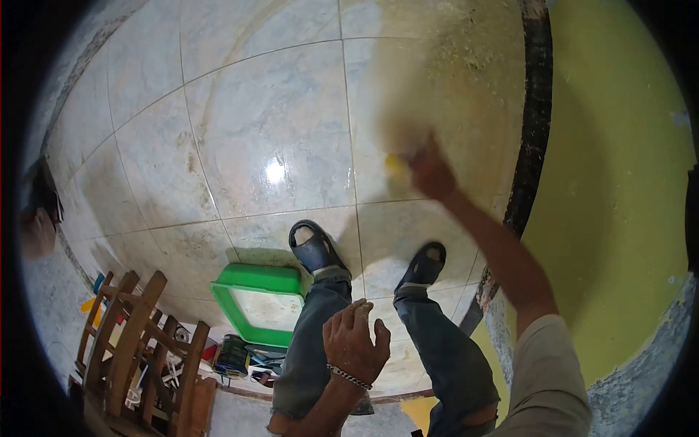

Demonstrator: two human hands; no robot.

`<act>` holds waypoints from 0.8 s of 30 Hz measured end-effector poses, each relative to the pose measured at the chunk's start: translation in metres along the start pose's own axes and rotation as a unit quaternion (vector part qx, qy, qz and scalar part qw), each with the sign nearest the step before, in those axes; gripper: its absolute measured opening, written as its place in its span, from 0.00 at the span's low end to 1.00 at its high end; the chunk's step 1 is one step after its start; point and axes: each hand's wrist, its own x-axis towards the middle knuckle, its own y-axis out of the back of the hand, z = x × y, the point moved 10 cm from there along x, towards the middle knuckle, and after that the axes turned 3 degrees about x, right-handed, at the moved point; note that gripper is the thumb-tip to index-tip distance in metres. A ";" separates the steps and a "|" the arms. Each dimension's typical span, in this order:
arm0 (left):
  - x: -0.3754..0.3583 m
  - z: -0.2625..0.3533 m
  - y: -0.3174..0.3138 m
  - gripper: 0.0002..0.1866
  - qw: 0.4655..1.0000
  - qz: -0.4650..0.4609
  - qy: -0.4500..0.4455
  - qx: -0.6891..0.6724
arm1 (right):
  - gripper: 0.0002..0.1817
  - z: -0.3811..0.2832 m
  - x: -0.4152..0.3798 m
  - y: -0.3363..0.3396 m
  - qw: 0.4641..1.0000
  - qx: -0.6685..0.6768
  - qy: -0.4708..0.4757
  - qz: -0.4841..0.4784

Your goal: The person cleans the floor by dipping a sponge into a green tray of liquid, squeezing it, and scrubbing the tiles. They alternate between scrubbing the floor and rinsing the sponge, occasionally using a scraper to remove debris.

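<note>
My right hand point(435, 172) reaches out over the tiled floor point(277, 109), its fingers closed around a tool with a yellow end point(395, 164). Motion smears the tool; a tan blur stretches ahead of it, and its kind cannot be made out. Scattered bits of debris point(470, 54) lie on the wet-looking, dirty tiles beyond. Near my left knee hovers my left hand point(357, 341), with nothing in it, thumb apart and fingers loosely extended. A chain bracelet circles that wrist.
A green tray point(256, 277) with a pale inside stands left of my feet. Beside it are a wooden chair point(138, 342) and assorted tools point(233, 357). A dark strip point(537, 109) borders the yellow-green wall point(611, 182) on the right. My dark clogs point(318, 247) stand on the tiles.
</note>
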 end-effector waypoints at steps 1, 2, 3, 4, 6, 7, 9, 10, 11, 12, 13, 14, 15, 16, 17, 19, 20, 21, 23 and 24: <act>0.000 0.001 -0.002 0.16 1.000 -0.013 -0.004 0.005 | 0.31 -0.035 -0.041 -0.027 0.998 0.055 0.003 -0.018; -0.001 0.003 -0.002 0.16 1.000 -0.017 -0.007 0.011 | 0.29 -0.072 -0.079 -0.074 0.966 0.180 -0.019 -0.187; 0.000 0.005 -0.002 0.16 1.000 -0.027 -0.006 0.009 | 0.28 -0.109 -0.103 -0.087 0.968 0.166 0.048 -0.184; 0.001 0.005 -0.001 0.16 0.999 -0.038 -0.004 0.006 | 0.30 -0.136 -0.127 -0.098 0.963 0.198 0.105 -0.151; 0.004 0.004 0.004 0.16 0.999 -0.039 -0.008 0.014 | 0.32 -0.135 -0.114 -0.106 0.963 0.173 0.160 -0.130; 0.005 0.002 0.007 0.16 0.999 -0.039 -0.005 0.015 | 0.34 -0.129 -0.100 -0.111 0.964 0.153 0.185 -0.114; 0.008 -0.005 0.014 0.17 0.999 -0.040 -0.001 0.012 | 0.36 -0.099 -0.050 -0.095 0.978 0.110 0.166 -0.068; 0.012 -0.005 0.020 0.17 0.999 -0.035 -0.005 0.009 | 0.37 -0.074 -0.016 -0.079 0.988 0.089 0.120 -0.042; 0.016 -0.004 0.026 0.17 1.000 -0.029 -0.010 0.006 | 0.37 -0.048 0.016 -0.065 0.993 0.069 0.099 0.011; 0.020 -0.006 0.030 0.18 1.000 -0.023 -0.006 0.003 | 0.36 -0.025 0.047 -0.056 0.995 0.043 0.089 0.008; 0.023 -0.005 0.035 0.18 1.000 -0.017 -0.007 0.001 | 0.35 0.000 0.079 -0.039 0.996 0.047 0.081 0.011; 0.027 -0.006 0.039 0.18 1.000 -0.010 -0.005 0.001 | 0.35 0.033 0.110 -0.027 0.992 0.064 0.068 0.080; 0.030 -0.007 0.044 0.18 1.000 -0.003 -0.004 0.002 | 0.35 0.071 0.146 -0.014 0.995 0.069 -0.016 0.076; 0.032 -0.007 0.048 0.17 1.000 0.002 -0.001 0.003 | 0.36 0.119 0.174 -0.002 0.985 -0.015 -0.050 0.165; 0.034 -0.006 0.050 0.17 1.000 0.009 -0.003 0.006 | 0.35 0.166 0.196 0.006 0.983 0.003 -0.126 0.134; 0.032 -0.010 0.047 0.16 1.000 0.004 0.013 0.025 | 0.32 0.234 0.245 0.023 0.958 -0.239 -0.159 0.028; 0.032 -0.012 0.043 0.16 1.000 -0.003 0.019 0.015 | 0.29 0.269 0.254 0.033 0.952 -0.141 -0.273 0.003; 0.029 -0.012 0.038 0.16 1.000 -0.008 0.019 0.009 | 0.30 0.278 0.252 0.066 0.941 -0.109 -0.320 0.017; 0.026 -0.010 0.028 0.16 1.000 -0.005 0.013 -0.005 | 0.31 0.285 0.235 0.114 0.927 -0.090 -0.363 0.035; 0.025 -0.007 0.023 0.16 1.000 -0.010 0.008 -0.015 | 0.29 0.288 0.219 0.134 0.915 0.178 -0.328 0.153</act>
